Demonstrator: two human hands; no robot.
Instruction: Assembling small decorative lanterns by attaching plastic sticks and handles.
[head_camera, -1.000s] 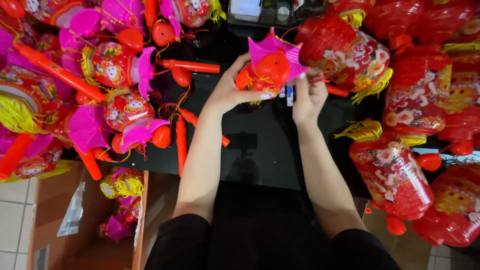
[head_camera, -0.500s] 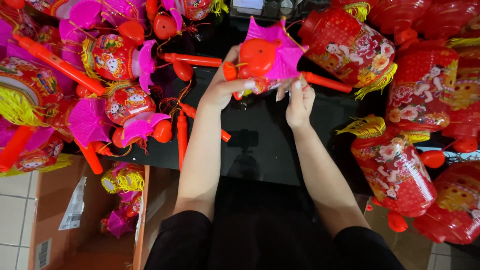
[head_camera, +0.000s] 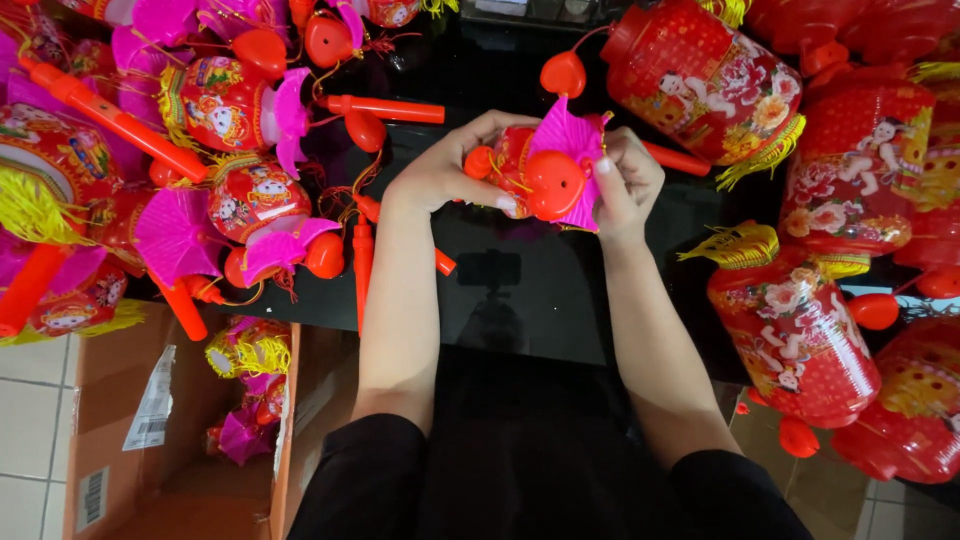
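Both hands are clasping one small lantern between them: left hand gripping its side, right hand pinching its pink fan.

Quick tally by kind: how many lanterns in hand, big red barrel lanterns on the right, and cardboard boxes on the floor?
Small lantern held by left hand and right hand: 1
Big red barrel lanterns at right, those clearly in view: 5
Cardboard box: 1
Total: 7
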